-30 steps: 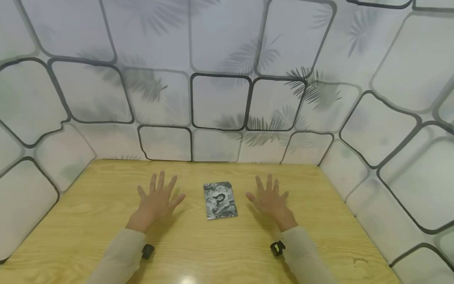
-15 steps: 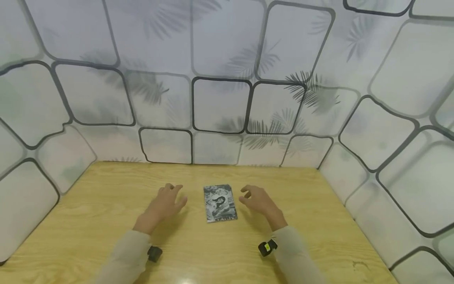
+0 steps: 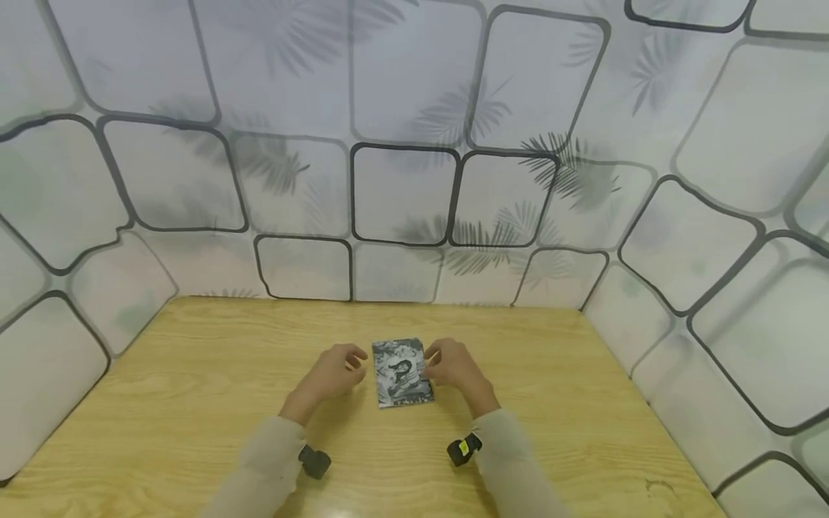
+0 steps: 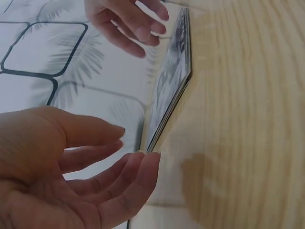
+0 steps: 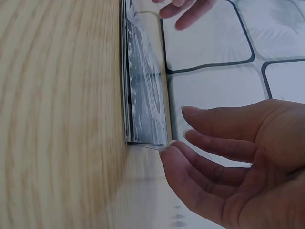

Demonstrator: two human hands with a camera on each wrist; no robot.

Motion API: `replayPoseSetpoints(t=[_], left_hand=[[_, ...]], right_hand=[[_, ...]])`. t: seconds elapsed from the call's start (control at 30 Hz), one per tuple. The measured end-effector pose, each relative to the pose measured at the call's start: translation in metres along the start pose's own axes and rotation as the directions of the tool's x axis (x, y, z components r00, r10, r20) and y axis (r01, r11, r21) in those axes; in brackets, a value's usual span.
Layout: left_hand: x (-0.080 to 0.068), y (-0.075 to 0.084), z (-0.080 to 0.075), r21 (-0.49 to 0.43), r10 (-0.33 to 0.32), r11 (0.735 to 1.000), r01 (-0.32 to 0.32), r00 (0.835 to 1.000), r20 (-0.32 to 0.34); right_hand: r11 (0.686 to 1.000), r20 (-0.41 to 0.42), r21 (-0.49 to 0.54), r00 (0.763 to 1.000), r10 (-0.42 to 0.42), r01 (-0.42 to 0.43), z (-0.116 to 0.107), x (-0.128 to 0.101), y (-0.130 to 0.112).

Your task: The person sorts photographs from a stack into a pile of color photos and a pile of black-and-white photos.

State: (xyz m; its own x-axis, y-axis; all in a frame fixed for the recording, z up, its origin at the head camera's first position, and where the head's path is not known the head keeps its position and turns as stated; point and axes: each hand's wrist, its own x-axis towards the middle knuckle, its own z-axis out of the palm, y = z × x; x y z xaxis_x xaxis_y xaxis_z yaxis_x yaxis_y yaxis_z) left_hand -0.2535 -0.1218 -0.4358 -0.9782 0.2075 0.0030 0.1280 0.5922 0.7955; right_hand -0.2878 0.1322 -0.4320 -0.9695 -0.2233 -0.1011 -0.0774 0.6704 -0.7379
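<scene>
You see a wooden table (image 3: 194,403) that fills the lower part of the head view; it has light yellow wood with darker grain lines. A small bright spot of reflected light sits at its bottom edge, near the middle. Behind and on both sides of it stands a white wall covering (image 3: 401,86). This covering fills the whole upper half of the frame. It shows rounded squares with dark outlines and grey palm leaf prints (image 3: 563,169), the darkest ones right of centre.
</scene>
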Motion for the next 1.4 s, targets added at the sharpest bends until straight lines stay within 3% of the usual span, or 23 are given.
replayPoseSetpoints(t=[0.13,0.4,0.7,1.07,1.4], left_hand=[[0.003,0.002,0.010,-0.073,-0.024,0.997,0.023,1.000,-0.014],[0.009,0.008,0.020,-0.125,-0.060,0.991,0.058,0.998,-0.015],[0.006,0.010,0.020,-0.137,-0.067,0.988,0.067,0.998,0.001],[0.008,0.008,0.022,-0.171,-0.090,0.981,0.093,0.996,0.026],[0.008,0.007,0.023,-0.169,-0.062,0.983,0.068,0.997,0.040]], right_hand=[[0.999,-0.027,-0.037,1.000,-0.008,0.007,0.001,-0.002,-0.002],[0.996,-0.047,-0.092,0.999,-0.020,0.015,0.003,-0.003,-0.005],[0.985,-0.015,-0.174,1.000,0.012,-0.014,0.009,-0.001,0.002],[0.979,-0.053,-0.190,0.997,0.064,-0.073,0.010,-0.005,0.005],[0.964,-0.065,-0.254,0.995,0.070,-0.084,0.013,-0.005,0.006]])
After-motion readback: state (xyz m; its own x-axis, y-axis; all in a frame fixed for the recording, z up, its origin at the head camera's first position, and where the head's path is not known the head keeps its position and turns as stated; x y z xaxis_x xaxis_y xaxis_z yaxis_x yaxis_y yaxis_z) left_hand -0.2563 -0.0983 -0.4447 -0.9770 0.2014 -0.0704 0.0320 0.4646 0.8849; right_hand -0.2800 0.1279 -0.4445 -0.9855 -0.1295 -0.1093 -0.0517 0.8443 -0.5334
